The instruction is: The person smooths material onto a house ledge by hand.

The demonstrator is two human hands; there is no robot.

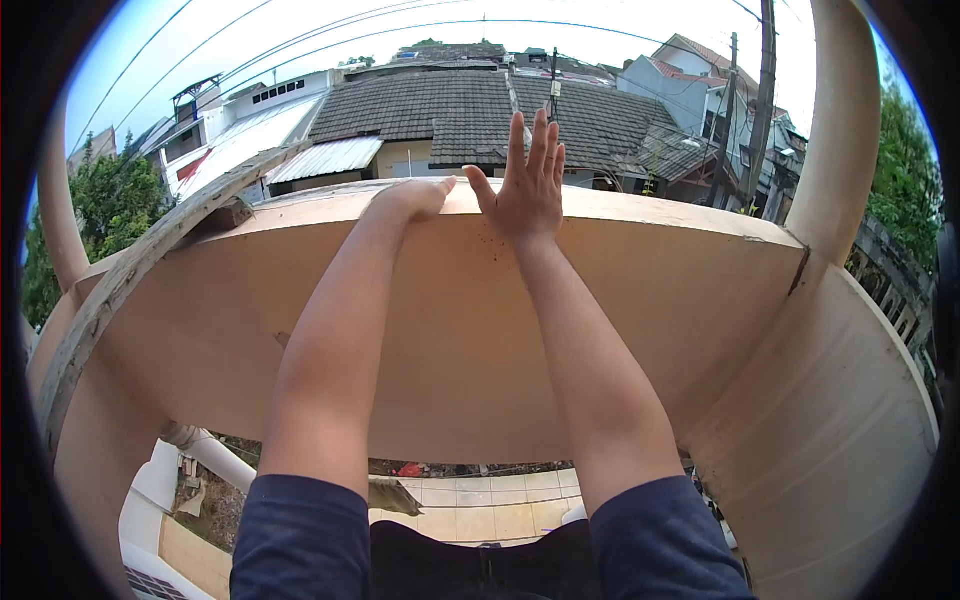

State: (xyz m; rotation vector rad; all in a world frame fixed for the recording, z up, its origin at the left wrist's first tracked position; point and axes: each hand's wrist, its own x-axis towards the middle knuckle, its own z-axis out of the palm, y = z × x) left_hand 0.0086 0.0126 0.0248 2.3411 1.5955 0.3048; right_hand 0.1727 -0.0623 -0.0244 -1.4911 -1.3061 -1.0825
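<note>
My left hand (pixel 421 198) lies on the top edge of a peach-coloured wall (pixel 450 320), its fingertips toward the right; most of its fingers are hidden behind the back of the hand. Just right of it, my right hand (pixel 532 190) is raised at the same edge with the fingers stretched up and the thumb out to the left. Nothing is in my right hand. Small dark specks (pixel 495 243) show against the wall face below the gap between my hands.
A weathered wooden plank (pixel 150 260) leans over the wall at the left. Round columns (pixel 838 120) rise on both sides. Beneath the wall, a tiled floor (pixel 480 505) and a white pipe (pixel 222 460) show far below. Tiled roofs (pixel 410 105), poles and wires stand beyond.
</note>
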